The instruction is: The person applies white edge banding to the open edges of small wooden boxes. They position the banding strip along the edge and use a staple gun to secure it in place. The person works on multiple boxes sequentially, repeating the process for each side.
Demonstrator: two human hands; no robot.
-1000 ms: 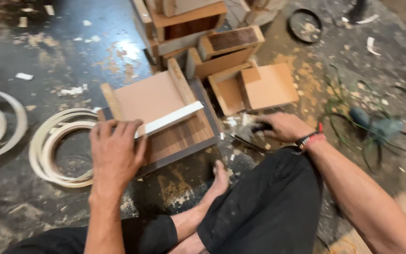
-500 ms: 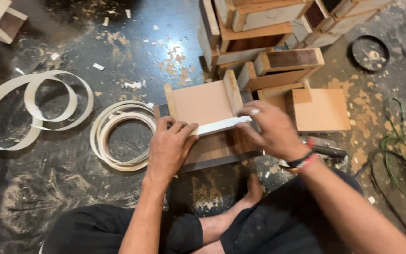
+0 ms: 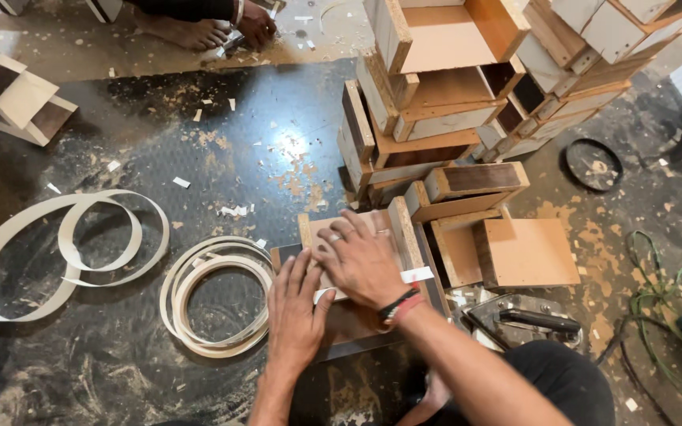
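Nearest the camera, both hands press flat and open on a small wooden box lying on the dark floor in front of the person's lap: the left hand lies palm down on the near part, and the right hand spreads its fingers over a white edge strip laid across the box. Neither hand grips anything. The strip appears seated along the panel edge, with one short end sticking out past the right wrist, so the banding of this edge looks mostly pressed down while that end is untrimmed. The strip's long axis runs left to right, rising slightly rightward. Just left lies a coil of white banding; beyond stands a stack of boxes.
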